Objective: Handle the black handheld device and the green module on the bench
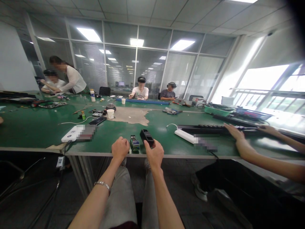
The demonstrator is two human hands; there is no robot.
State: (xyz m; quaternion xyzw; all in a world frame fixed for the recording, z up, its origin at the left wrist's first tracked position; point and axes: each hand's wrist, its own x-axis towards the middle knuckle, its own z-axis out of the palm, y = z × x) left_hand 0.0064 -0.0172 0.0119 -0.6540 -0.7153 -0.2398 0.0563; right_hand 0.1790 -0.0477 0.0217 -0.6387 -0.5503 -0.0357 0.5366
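My left hand (120, 149) is curled into a fist at the near edge of the green table (35, 127), right beside a small green and blue electronic part (134, 143); what its fingers hold, if anything, is hidden. My right hand (154, 154) grips a black oblong device (147, 136) that juts up and away from the fingers over the table edge. A metal bracelet (102, 184) sits on my left wrist. Both forearms reach up from my lap.
A neighbour's arms (250, 140) rest on a long black keyboard (214, 128) to my right. White power strips (71, 134) lie at left and right (186, 136). A paper cup (110, 113), phone, tools and several seated people sit farther back.
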